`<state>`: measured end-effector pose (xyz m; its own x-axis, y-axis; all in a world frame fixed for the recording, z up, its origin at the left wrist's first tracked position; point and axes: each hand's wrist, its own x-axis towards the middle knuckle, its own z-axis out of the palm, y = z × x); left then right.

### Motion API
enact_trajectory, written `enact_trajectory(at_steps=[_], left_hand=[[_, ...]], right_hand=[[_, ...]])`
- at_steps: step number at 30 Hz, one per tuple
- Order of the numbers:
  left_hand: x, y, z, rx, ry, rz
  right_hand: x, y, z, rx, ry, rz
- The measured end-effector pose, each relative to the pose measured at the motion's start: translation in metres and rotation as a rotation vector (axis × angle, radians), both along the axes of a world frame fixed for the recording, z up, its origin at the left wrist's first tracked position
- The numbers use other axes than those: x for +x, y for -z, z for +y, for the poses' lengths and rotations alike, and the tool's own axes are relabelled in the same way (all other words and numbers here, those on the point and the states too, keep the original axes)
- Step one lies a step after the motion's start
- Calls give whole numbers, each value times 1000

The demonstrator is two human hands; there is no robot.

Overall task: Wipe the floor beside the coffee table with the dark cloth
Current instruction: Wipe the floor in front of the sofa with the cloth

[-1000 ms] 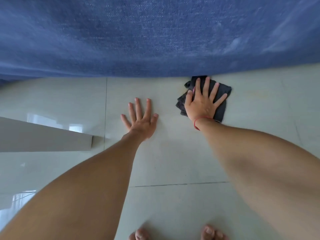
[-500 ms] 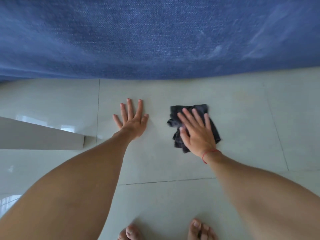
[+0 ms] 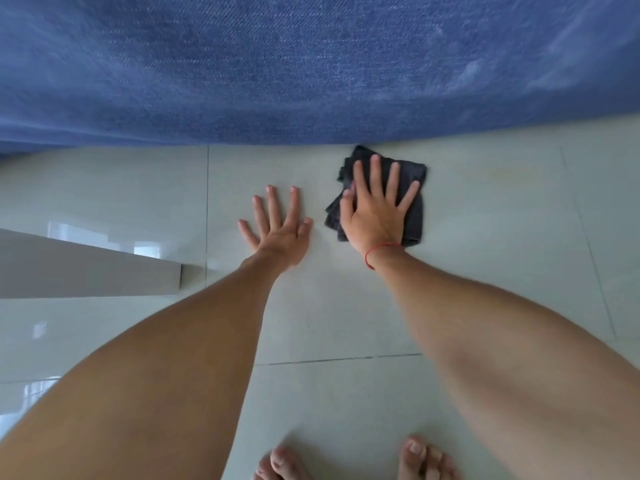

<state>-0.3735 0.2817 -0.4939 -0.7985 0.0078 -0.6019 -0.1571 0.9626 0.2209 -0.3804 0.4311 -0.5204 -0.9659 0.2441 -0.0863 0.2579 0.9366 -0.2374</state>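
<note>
The right hand (image 3: 375, 216), grip spread flat, presses the dark cloth (image 3: 414, 209) onto the floor (image 3: 346, 306). At its nine o'clock, the left hand (image 3: 280, 233) lies splayed, empty.

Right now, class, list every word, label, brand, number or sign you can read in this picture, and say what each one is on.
None: no writing shows anywhere.
The dark cloth under the right hand is plain.
The blue fabric, the floor tiles, the pale table edge and the red wrist string carry no text or label.
</note>
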Motion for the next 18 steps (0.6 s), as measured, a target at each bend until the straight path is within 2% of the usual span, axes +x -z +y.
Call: enact_trajectory(at_steps=[5, 9, 11, 13, 18], left_hand=[[-2, -3, 1, 1, -2, -23], [3, -5, 10, -46, -17, 32], [5, -8, 30, -3, -19, 141], [5, -10, 57, 51, 66, 216], [4, -2, 84, 8, 169, 31]], right_hand=[[28, -1, 0, 7, -287, 41], [78, -3, 27, -20, -306, 28], [101, -1, 51, -10, -249, -3], [116, -1, 81, -2, -127, -42], [122, -5, 154, 11, 299, -112]])
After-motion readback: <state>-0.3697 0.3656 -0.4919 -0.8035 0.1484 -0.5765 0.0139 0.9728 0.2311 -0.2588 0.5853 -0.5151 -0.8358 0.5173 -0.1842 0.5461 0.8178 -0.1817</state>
